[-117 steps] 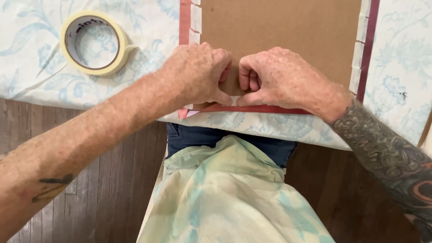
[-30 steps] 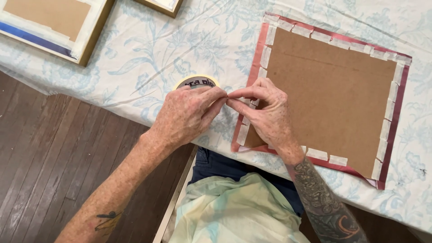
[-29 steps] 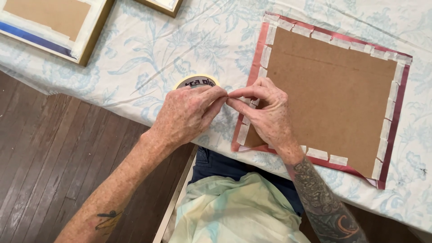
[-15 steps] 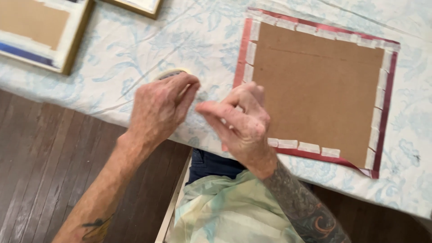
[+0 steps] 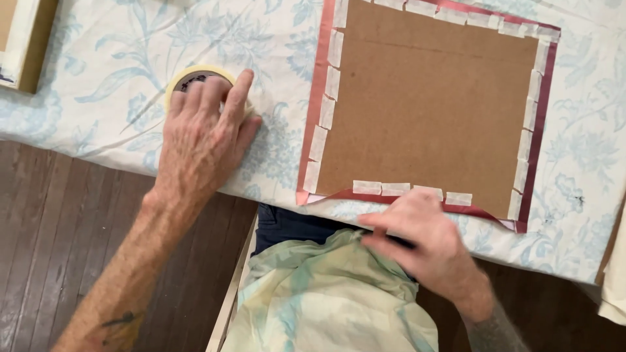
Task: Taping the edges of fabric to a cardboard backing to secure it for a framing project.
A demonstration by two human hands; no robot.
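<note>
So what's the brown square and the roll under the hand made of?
The brown square looks like matte hardboard or thick cardboard: flat, dull, evenly brown. The roll under the left hand seems to be cream paper masking tape, matching the pale torn strips round the square's edges.

Half a second earlier we held both hands together over the cloth, just left of the red frame (image 5: pixel 430 111), fingertips close beside the tape roll (image 5: pixel 195 78). Since then the hands separated. Our left hand (image 5: pixel 202 140) went flat onto the tape roll, covering most of it, fingers spread over its top. Our right hand (image 5: pixel 424 238) shifted right and nearer, to the near edge of the frame, fingers at the red border below the tape strips (image 5: pixel 411 189); it appeared blurred. The view also moved: the frame sat larger and more centred, and the wooden frames at far left mostly left view.
</note>
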